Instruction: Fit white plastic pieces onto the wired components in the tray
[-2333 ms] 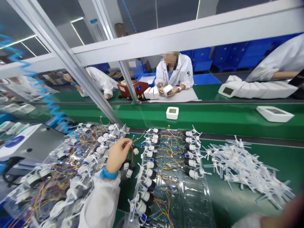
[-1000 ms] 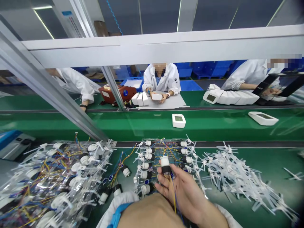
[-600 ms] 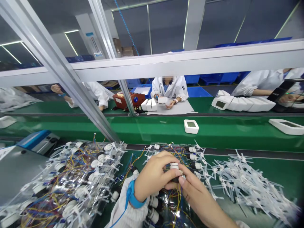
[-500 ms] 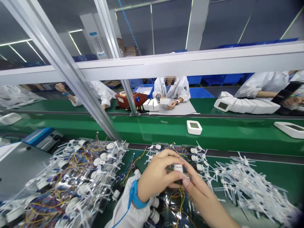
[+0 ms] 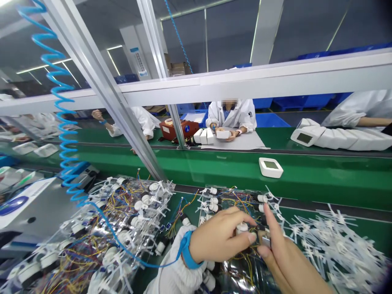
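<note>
My left hand (image 5: 225,237), with a blue wrist strap, is closed around a white-capped part (image 5: 241,228) with thin wires; its lower portion is hidden by the fingers. Close beside it, my right hand (image 5: 283,251) has its forefinger stretched upward, and a small metal-coloured block (image 5: 264,239) sits between its thumb and fingers. Whether the block is joined to the capped part cannot be made out. Under both hands lie clear plastic bags (image 5: 241,273) with more capped parts and yellow wires.
Bagged wired parts (image 5: 122,220) cover the left bench. White zip ties (image 5: 339,241) are heaped at right. A coiled blue cord (image 5: 64,118) hangs before a grey machine (image 5: 45,216). A white display device (image 5: 271,167) lies on the green belt (image 5: 208,163). Co-workers sit opposite.
My hands, close together before, have drawn slightly apart, and the metal-coloured block now shows between them. The view has swung left, bringing in the coiled cord; the device on the belt appears farther right.
</note>
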{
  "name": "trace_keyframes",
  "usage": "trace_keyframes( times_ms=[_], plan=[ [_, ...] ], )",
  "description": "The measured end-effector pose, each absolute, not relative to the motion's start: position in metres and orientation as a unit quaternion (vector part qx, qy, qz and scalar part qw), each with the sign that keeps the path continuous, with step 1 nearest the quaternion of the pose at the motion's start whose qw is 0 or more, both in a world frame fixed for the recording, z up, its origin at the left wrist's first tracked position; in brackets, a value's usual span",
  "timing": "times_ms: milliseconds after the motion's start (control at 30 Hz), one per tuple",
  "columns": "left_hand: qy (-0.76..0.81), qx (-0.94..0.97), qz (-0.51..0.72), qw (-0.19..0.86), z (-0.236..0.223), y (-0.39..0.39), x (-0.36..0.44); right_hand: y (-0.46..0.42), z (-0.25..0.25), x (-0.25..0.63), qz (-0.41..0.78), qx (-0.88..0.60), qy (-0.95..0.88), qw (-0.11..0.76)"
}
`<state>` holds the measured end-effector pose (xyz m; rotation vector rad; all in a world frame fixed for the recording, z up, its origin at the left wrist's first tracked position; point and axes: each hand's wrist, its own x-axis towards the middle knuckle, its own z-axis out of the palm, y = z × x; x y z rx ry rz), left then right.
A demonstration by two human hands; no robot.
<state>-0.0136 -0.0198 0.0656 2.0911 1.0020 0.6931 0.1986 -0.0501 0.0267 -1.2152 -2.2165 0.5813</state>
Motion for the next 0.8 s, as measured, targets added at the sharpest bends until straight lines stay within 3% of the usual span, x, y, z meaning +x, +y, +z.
trace_keyframes(
  times_ms=[300,533,800],
  plan=[
    [0.311,0.826,0.294,0.366,0.058,-0.021,-0.006,-0.050,0.023,0.203,0.217,-0.392,-0.862,0.238],
    [0.303,0.825,0.345,0.329,0.065,-0.028,-0.007,-0.038,0.026,0.206,0.282,-0.379,-0.807,0.355],
    [0.332,0.820,0.298,0.359,0.060,-0.022,-0.003,-0.034,0.015,0.204,0.316,-0.399,-0.758,0.406]
  ],
)
